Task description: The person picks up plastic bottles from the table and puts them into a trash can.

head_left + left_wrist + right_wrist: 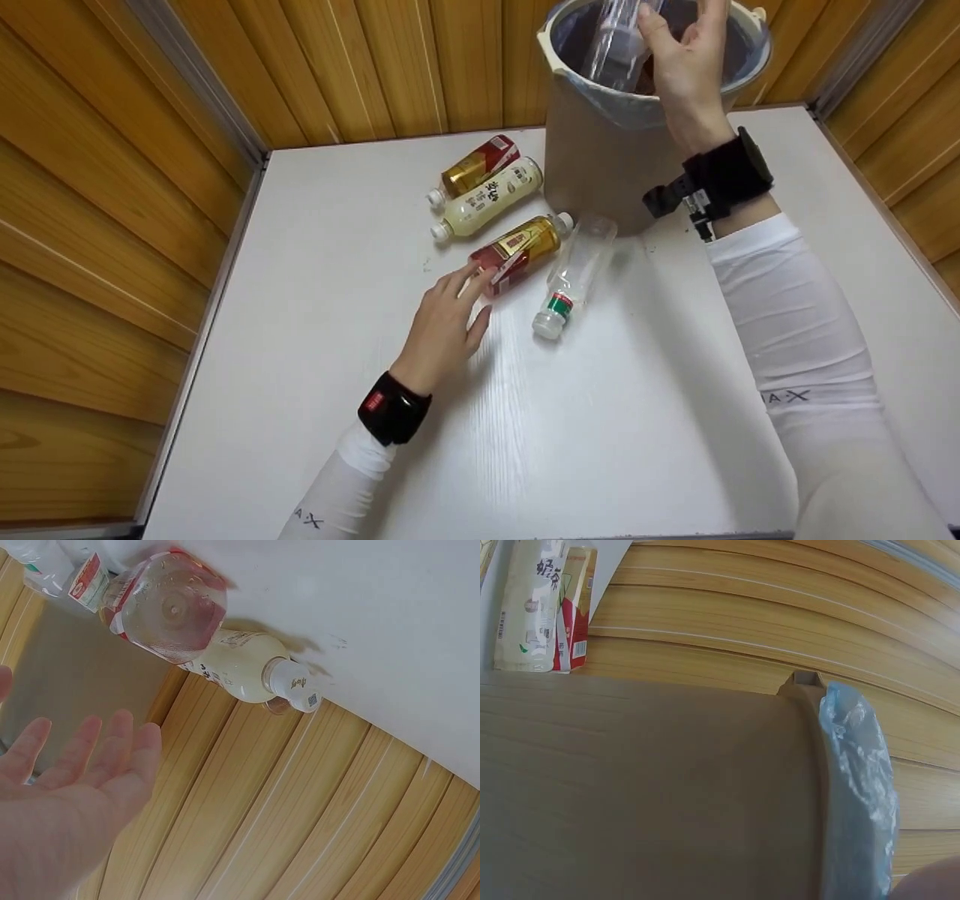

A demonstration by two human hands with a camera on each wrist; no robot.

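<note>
Head view: right hand (691, 79) pinches a clear bottle (616, 49) within the mouth of the bin (600, 157), presumably steep to pass the rim; long axis slants downward, cap end indeterminable. Left hand (442, 322), grasping nothing, extends loose fingers at the base of the nearer red-labelled bottle (523, 246), lying diagonally on the table (322, 300), cap (565, 220) toward the bin.
</note>
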